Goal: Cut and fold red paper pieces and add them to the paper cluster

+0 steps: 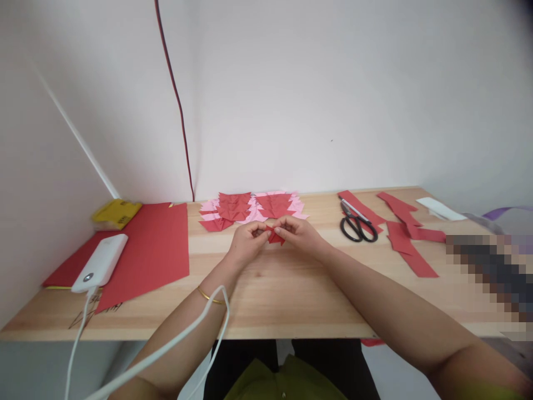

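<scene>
Between my two hands, above the middle of the wooden table (287,300), is a small folded piece of red paper (275,238). My left hand (250,241) pinches its left side with thumb and fingertips. On its other side, my right hand (302,236) pinches it the same way. The fingers cover much of the paper, so its full shape is hidden. Just behind the hands lie rows of folded red paper pieces (234,206) and folded pink paper pieces (209,206), set close together near the wall.
Black-handled scissors (358,228) and a pen lie right, beside red paper strips (416,261) and a white strip (440,208). On the left, a white power bank (101,261) with a cable rests on red sheets (162,244), near a yellow packet (116,214). The cable crosses my left forearm.
</scene>
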`<action>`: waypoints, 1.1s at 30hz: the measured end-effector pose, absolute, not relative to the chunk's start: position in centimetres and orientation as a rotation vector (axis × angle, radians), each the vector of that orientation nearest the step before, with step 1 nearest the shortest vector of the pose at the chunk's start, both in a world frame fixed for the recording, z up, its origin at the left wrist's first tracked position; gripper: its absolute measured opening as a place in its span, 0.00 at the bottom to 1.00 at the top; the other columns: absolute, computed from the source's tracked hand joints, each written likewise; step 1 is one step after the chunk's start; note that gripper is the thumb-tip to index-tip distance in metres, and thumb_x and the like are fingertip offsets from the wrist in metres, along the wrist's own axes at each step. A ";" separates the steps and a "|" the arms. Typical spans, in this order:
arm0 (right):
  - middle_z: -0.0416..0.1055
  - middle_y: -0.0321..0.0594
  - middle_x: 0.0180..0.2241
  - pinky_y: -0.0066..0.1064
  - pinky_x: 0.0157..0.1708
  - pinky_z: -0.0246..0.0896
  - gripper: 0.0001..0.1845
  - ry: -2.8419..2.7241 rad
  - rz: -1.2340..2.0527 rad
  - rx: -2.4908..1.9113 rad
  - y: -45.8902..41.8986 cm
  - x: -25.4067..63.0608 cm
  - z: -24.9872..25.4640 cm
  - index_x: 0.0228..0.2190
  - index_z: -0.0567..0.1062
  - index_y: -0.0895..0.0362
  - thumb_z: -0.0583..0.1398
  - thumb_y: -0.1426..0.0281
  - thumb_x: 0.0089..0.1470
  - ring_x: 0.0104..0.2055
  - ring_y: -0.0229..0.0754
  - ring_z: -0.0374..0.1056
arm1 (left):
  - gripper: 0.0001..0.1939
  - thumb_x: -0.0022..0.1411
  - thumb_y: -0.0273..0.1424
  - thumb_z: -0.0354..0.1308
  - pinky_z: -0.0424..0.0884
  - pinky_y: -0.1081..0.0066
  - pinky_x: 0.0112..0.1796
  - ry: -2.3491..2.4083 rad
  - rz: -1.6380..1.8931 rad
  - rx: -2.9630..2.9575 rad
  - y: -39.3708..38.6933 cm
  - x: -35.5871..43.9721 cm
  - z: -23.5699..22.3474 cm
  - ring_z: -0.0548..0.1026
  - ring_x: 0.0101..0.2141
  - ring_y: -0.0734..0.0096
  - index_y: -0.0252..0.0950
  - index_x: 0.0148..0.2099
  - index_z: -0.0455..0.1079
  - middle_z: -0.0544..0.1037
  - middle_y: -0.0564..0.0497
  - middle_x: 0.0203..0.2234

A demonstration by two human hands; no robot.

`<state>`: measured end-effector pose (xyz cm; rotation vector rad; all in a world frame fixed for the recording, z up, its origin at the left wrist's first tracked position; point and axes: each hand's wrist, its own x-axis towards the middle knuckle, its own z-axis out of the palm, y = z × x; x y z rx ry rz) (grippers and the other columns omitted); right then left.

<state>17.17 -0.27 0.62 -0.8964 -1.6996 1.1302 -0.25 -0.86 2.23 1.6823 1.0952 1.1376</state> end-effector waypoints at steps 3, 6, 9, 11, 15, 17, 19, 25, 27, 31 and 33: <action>0.73 0.39 0.31 0.28 0.28 0.65 0.13 -1.736 1.049 -0.952 -0.2 17.2 0.6 0.32 0.71 0.57 0.58 0.59 0.53 0.31 0.37 0.68 | 0.06 0.51 0.31 0.59 0.61 0.76 0.25 1.092 1.133 1.697 -0.9 -0.2 2.3 0.65 0.21 0.79 0.33 0.26 0.70 0.71 0.56 0.19; 0.72 0.38 0.30 0.28 0.28 0.64 0.14 -1.758 1.012 -0.982 -0.3 17.2 0.6 0.32 0.71 0.57 0.57 0.59 0.54 0.30 0.37 0.67 | 0.06 0.51 0.30 0.59 0.60 0.76 0.25 1.095 1.124 1.704 -1.0 -0.2 2.3 0.64 0.21 0.79 0.33 0.25 0.69 0.70 0.56 0.18; 0.71 0.38 0.30 0.28 0.29 0.63 0.13 -1.766 1.001 -0.980 -0.4 17.0 0.7 0.31 0.70 0.57 0.57 0.59 0.54 0.30 0.36 0.66 | 0.06 0.51 0.31 0.58 0.61 0.76 0.26 1.088 1.110 1.703 -1.1 -0.1 2.3 0.65 0.22 0.78 0.33 0.26 0.70 0.71 0.55 0.20; 0.71 0.38 0.30 0.28 0.29 0.62 0.13 -1.768 0.989 -0.973 -0.6 16.9 0.8 0.31 0.69 0.57 0.56 0.59 0.54 0.30 0.36 0.66 | 0.06 0.51 0.31 0.58 0.62 0.76 0.27 1.079 1.096 1.699 -1.1 -0.1 2.3 0.66 0.23 0.77 0.33 0.27 0.70 0.72 0.54 0.21; 0.71 0.37 0.29 0.28 0.29 0.60 0.11 -1.781 0.958 -0.960 -0.8 16.6 0.8 0.29 0.66 0.56 0.55 0.61 0.56 0.29 0.36 0.65 | 0.06 0.52 0.32 0.58 0.61 0.76 0.27 1.077 1.058 1.692 -1.1 -0.2 2.2 0.66 0.24 0.77 0.33 0.28 0.70 0.71 0.53 0.22; 0.70 0.37 0.28 0.28 0.28 0.60 0.10 -1.788 0.952 -0.965 -0.9 16.5 0.8 0.29 0.65 0.56 0.54 0.63 0.56 0.28 0.36 0.65 | 0.07 0.51 0.32 0.58 0.61 0.76 0.26 1.067 1.044 1.681 -1.0 -0.1 2.2 0.66 0.23 0.77 0.33 0.29 0.70 0.71 0.54 0.21; 0.70 0.37 0.28 0.28 0.28 0.59 0.09 -1.794 0.938 -0.973 -0.9 16.5 0.8 0.29 0.65 0.56 0.54 0.64 0.56 0.28 0.36 0.64 | 0.07 0.52 0.32 0.58 0.60 0.76 0.26 1.053 1.042 1.663 -1.1 -0.1 2.2 0.65 0.23 0.77 0.33 0.29 0.69 0.71 0.54 0.21; 0.70 0.37 0.27 0.28 0.28 0.58 0.08 -1.854 0.791 -0.989 -1.2 16.2 0.9 0.27 0.65 0.56 0.53 0.67 0.56 0.28 0.36 0.64 | 0.06 0.51 0.30 0.56 0.58 0.75 0.25 1.159 1.084 1.709 -1.4 0.3 2.2 0.63 0.22 0.78 0.33 0.24 0.66 0.67 0.56 0.18; 0.69 0.37 0.27 0.27 0.29 0.57 0.08 -1.872 0.756 -0.983 -1.3 16.1 1.0 0.27 0.65 0.56 0.53 0.68 0.56 0.28 0.36 0.63 | 0.07 0.52 0.29 0.55 0.57 0.75 0.25 1.190 1.087 1.742 -1.5 0.3 2.2 0.62 0.21 0.78 0.34 0.24 0.65 0.66 0.56 0.18; 0.69 0.36 0.27 0.27 0.28 0.56 0.09 -1.859 0.797 -0.982 -1.3 16.2 1.0 0.27 0.65 0.56 0.53 0.66 0.57 0.28 0.36 0.62 | 0.09 0.54 0.32 0.54 0.58 0.75 0.27 1.118 1.083 1.777 -1.1 0.0 2.0 0.61 0.23 0.77 0.34 0.25 0.65 0.65 0.57 0.18; 0.69 0.37 0.28 0.27 0.28 0.57 0.09 -1.841 0.839 -0.982 -1.2 16.2 1.1 0.27 0.65 0.56 0.53 0.65 0.57 0.28 0.36 0.62 | 0.10 0.55 0.33 0.54 0.58 0.75 0.27 1.079 1.075 1.763 -0.9 -0.2 1.8 0.61 0.23 0.77 0.34 0.25 0.64 0.64 0.57 0.18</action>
